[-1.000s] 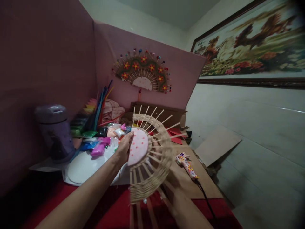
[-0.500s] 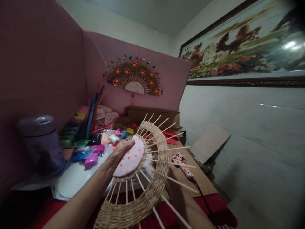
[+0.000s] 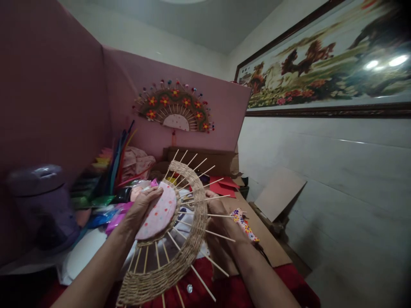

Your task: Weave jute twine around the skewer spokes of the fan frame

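Holding a half-ring fan of tan woven cord on pale wooden sticks [image 3: 197, 226], the left hand [image 3: 144, 203] pinches the straight edge of its centre, a pink fabric half-circle with red and orange dots [image 3: 160, 211]. The thumb lies on the front; the other fingers are mostly hidden. The right hand [image 3: 218, 207] is at the fan's outer right edge, partly behind the sticks; whether it grips or only touches, I cannot tell. The fan is tilted in front of the person, above a bench covered in red cloth [image 3: 295, 284], with stick ends fanning out past the woven band.

Below the fan, 1 small clear shiny piece [image 3: 189, 288] rests on the red cloth. To the right, a gun-shaped tool with a bright floral pattern [image 3: 245, 224] lies on a flat brown cardboard sheet [image 3: 272, 244], partly overlapped in view by the right arm. Beyond it are folded red sheets [image 3: 223, 188].

On the left stand a purple cylindrical bottle with a paler lid [image 3: 46, 209] and, beside it, a white round disc [image 3: 85, 252], near magenta, blue and green plastic packets [image 3: 99, 218]. Behind, on a pink upright panel [image 3: 221, 115], hangs 1 decorated half-round fan with 8 red-and-yellow flowers [image 3: 175, 92]. A framed picture of horses [image 3: 298, 64] is on the wall at upper right.
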`<state>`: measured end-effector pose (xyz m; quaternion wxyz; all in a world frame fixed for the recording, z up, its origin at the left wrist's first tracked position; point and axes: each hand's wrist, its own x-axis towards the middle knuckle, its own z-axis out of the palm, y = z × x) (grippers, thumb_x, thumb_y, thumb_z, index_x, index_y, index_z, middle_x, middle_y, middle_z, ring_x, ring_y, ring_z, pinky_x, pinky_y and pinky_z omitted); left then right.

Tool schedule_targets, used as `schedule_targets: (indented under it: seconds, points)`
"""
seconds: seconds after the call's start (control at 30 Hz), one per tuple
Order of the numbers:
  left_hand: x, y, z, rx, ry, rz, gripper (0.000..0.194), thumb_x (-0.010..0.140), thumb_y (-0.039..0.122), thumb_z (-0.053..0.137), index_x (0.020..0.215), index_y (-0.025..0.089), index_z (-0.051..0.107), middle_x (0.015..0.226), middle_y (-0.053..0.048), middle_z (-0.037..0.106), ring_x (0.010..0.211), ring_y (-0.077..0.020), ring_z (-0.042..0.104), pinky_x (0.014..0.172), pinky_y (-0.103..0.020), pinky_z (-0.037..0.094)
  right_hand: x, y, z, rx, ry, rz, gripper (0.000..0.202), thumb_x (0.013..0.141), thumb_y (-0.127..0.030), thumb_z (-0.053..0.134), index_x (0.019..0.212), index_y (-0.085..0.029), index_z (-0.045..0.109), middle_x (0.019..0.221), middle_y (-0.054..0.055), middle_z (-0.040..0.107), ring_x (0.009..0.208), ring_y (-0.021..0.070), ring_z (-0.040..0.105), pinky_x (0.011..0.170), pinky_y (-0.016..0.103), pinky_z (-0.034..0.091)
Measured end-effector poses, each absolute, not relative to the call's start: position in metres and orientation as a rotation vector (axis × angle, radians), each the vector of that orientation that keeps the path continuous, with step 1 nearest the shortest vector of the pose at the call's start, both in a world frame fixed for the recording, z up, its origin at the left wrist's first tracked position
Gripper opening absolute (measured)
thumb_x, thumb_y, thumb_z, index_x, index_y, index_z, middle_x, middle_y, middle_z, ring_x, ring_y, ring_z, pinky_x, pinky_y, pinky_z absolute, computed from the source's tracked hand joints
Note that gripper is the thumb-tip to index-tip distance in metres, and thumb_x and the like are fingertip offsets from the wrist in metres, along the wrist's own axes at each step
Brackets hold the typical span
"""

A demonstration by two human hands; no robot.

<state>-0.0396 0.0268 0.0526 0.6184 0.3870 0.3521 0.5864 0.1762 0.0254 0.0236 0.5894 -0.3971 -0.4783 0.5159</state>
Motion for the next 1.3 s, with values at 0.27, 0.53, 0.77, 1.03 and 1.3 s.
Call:
schedule_targets:
  seconds: [0.27,0.53,0.77,1.03,1.3]
  points:
    - [-0.042,0.022,0.057,0.964,0.883,1.326,0.020,0.059,0.020,0.071,0.074,0.013,0.060,0.062,-0.001,0.064,0.051,-0.0108,0.057,0.047,-0.019,0.045,0.196,0.038,0.032,-0.956,-1.201,1.013,0.026,0.062,-0.038,0.069,0.071,-0.014,0.062,0.052,-0.004,0.053,0.037,0.0036,0.035,0.034,0.017,0.021]
    - [-0.043,0.029,0.053,1.138,0.955,1.268,0.027,0.053,0.028,0.076,0.067,0.012,0.059,0.052,0.003,0.056,0.042,-0.0069,0.047,0.038,-0.015,0.034,0.206,0.037,0.015,-0.885,-1.129,0.976,0.025,0.059,-0.035,0.072,0.073,-0.016,0.064,0.065,0.000,0.061,0.047,0.0077,0.046,0.039,0.019,0.030]
    - [-0.048,0.033,0.049,1.181,0.998,1.242,0.031,0.057,0.033,0.074,0.078,0.012,0.063,0.062,-0.001,0.062,0.049,-0.0103,0.055,0.044,-0.017,0.040,0.201,0.027,0.022,-0.792,-1.026,1.074,0.019,0.062,-0.030,0.067,0.068,-0.017,0.056,0.049,-0.008,0.043,0.040,0.0036,0.028,0.037,0.018,0.017]
    - [-0.048,0.039,0.045,1.165,1.008,1.194,0.031,0.057,0.032,0.074,0.077,0.013,0.062,0.059,0.000,0.062,0.050,-0.0108,0.056,0.045,-0.017,0.041,0.204,0.031,0.023,-0.824,-0.938,1.040,0.019,0.062,-0.032,0.065,0.066,-0.016,0.057,0.042,-0.009,0.033,0.036,0.0033,0.022,0.036,0.019,0.014]
    - [-0.045,0.033,0.053,1.165,1.036,1.207,0.029,0.049,0.026,0.077,0.069,0.013,0.059,0.054,0.002,0.060,0.043,-0.0090,0.052,0.039,-0.016,0.036,0.212,0.035,0.025,-0.707,-0.822,1.091,0.023,0.060,-0.033,0.067,0.064,-0.016,0.052,0.042,-0.011,0.032,0.034,0.0011,0.018,0.034,0.016,0.010]
